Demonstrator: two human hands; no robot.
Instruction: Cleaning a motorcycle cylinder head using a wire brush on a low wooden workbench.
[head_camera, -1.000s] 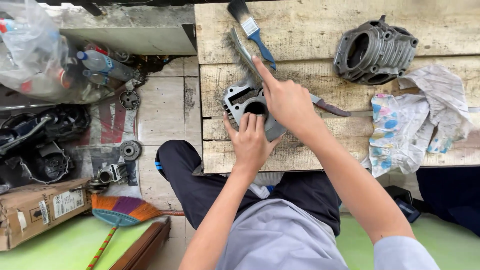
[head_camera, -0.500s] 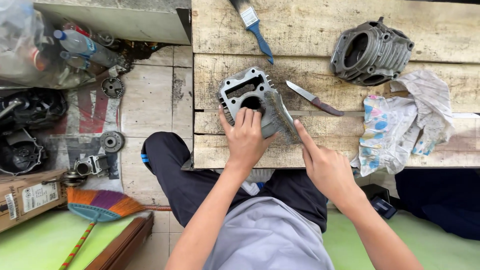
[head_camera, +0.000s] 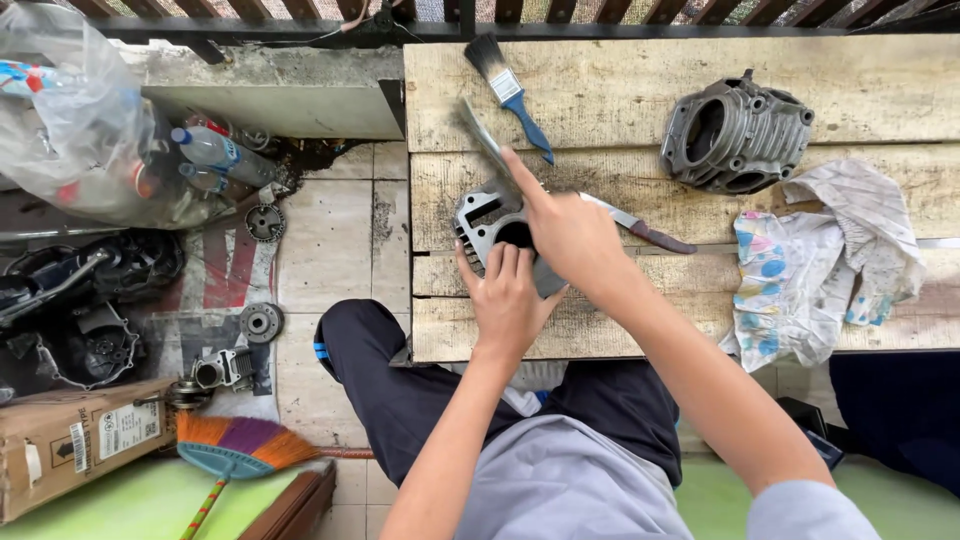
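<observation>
Head view: the left hand (head_camera: 508, 300) lies flat, fingers together, pressing down on a grey cast-metal cylinder head (head_camera: 482, 222) that rests at the near-left part of the plank surface (head_camera: 620, 95). The right hand (head_camera: 572, 232) is closed around a long flat file (head_camera: 482, 135), forefinger stretched along the blade; the file runs from the part away toward the far-left of the surface. Judging by this pose, the step in hand is filing or scraping the part's flat face. The next stroke would call for firm downward hold from the left hand and the blade kept level on the face.

The part is dull aluminium with cooling fins, a round bore and a rectangular opening. Just beyond the right hand lies a knife (head_camera: 640, 227) with a dark reddish handle. A blue-handled paintbrush (head_camera: 508, 92) lies at the far edge. A finned engine cylinder (head_camera: 735, 132), darker and grimy, sits well to the right, near a crumpled printed rag (head_camera: 820, 260). The planks are pale, rough and weathered.

On the tiled floor to the left are gears, a plastic bag with bottles (head_camera: 90, 130) and a broom (head_camera: 235, 450).
</observation>
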